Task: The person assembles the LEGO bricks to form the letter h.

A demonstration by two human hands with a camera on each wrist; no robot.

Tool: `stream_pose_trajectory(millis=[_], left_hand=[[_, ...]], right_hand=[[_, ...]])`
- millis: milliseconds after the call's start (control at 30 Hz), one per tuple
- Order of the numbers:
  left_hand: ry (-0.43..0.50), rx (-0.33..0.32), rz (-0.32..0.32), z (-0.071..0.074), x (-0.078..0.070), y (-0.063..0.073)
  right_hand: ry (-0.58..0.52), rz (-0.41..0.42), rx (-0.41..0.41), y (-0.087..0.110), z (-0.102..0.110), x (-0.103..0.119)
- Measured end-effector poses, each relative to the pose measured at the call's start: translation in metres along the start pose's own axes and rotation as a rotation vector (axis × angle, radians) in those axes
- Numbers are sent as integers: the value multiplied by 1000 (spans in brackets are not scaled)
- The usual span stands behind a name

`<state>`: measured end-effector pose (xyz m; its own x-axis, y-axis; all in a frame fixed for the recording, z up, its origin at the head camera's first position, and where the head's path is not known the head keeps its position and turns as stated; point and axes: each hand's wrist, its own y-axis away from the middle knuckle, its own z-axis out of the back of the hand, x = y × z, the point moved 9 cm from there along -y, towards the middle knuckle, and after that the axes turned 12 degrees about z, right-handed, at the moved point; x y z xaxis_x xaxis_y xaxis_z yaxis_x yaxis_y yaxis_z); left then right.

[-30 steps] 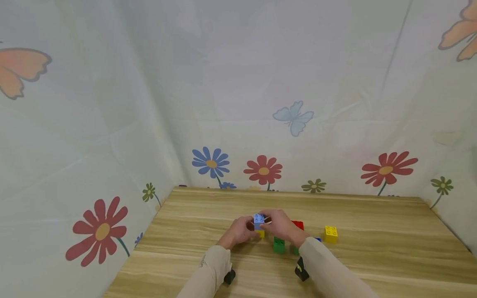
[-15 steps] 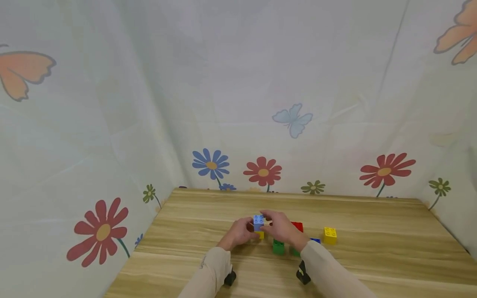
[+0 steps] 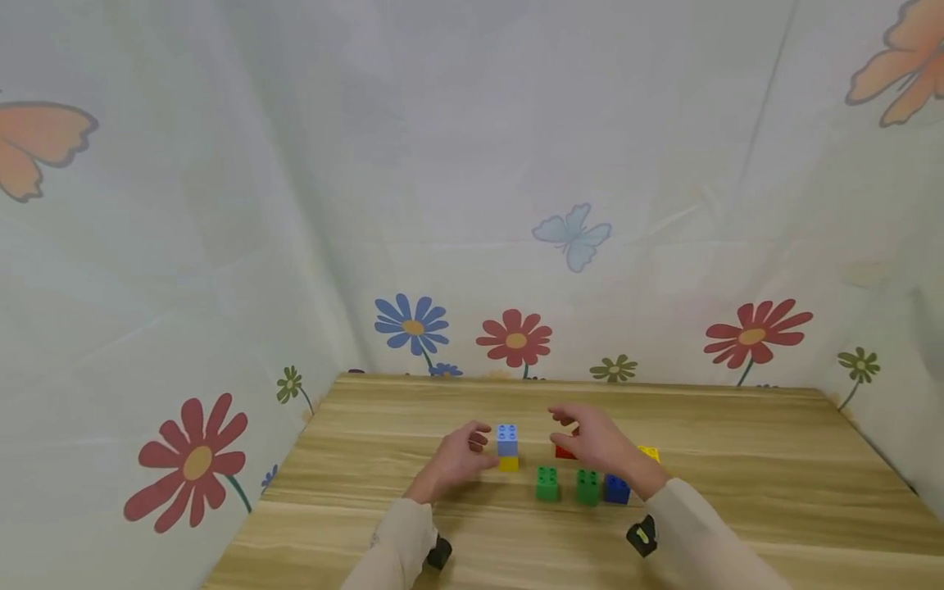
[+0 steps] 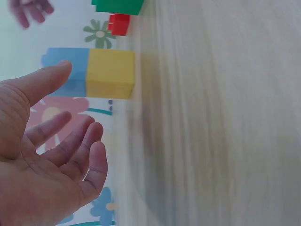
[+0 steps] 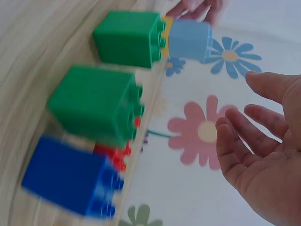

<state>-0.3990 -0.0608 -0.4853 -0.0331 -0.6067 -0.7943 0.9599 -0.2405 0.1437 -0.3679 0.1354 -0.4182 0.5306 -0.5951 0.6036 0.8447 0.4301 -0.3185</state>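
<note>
In the head view, nearest to the person, a black wrist device (image 3: 642, 537) sits beside the right sleeve (image 3: 715, 541); if this arm sweeps low, the device could, I think, push the dark blue brick (image 3: 617, 489) or the right green brick (image 3: 587, 488). The left green brick (image 3: 547, 485) stands near the stack.

A little farther, the left hand (image 3: 459, 459) is wide, thumb apart from the bent fingers, and it holds nothing. Just beside it the stack stands upright on the table (image 3: 413, 401): a light blue brick (image 3: 507, 442) on a lower yellow brick (image 3: 509, 464). Whether the thumb touches the stack, I cannot tell; a careless turn of this hand could tip it. How firmly the two bricks are pressed together is also not visible.

The right hand (image 3: 597, 442) is wide too, with nothing between its loosely curved fingers. It covers part of the red brick (image 3: 564, 452), so a blind grasp there might miss. The wrist partly hides another yellow brick (image 3: 650, 451). The right wrist view blurs the dark blue brick; the left wrist view cuts off a green one.
</note>
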Motion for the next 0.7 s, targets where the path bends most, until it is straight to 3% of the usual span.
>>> stream_pose_trajectory(millis=[300,700], left_hand=[[-17,8,14,8,-7,15],[-65,194,-106,-22,-45,37]], right_hand=[[72,60,-22,26,31,-13],[187,32,-66,58,60,-46]])
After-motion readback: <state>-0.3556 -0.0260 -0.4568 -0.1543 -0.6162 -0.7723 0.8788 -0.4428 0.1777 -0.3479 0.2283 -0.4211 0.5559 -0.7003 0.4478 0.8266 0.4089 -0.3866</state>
